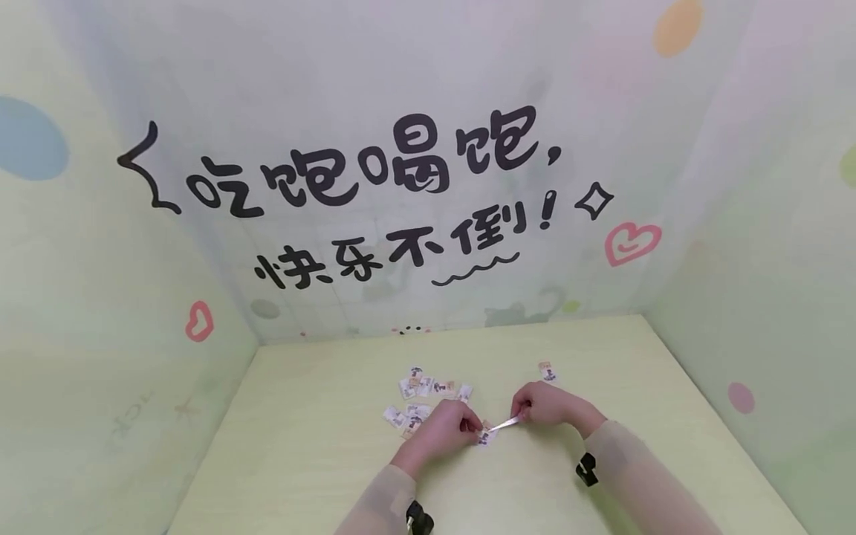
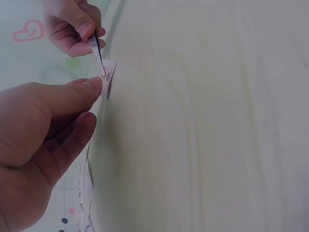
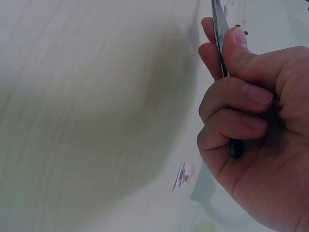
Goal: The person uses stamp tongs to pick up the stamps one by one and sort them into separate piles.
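Observation:
In the head view my left hand [image 1: 449, 429] is low over the table, thumb and forefinger pinching the edge of a small printed paper piece [image 1: 486, 437]. The left wrist view shows this paper [image 2: 110, 72] tilted just beyond my left fingertips. My right hand [image 1: 547, 405] grips slim metal tweezers [image 1: 504, 424], whose tip meets the paper beside those fingertips. In the right wrist view the fingers of my right hand [image 3: 256, 111] curl round the tweezers [image 3: 220, 34], and their dark rear end shows below the fingers.
Several similar paper pieces [image 1: 416, 387] lie loosely grouped beyond and left of my left hand. A single printed piece [image 1: 547, 371] lies apart, past my right hand. Pale printed walls [image 1: 401, 297] enclose the light wood-grain table [image 1: 301, 446] at the back and sides.

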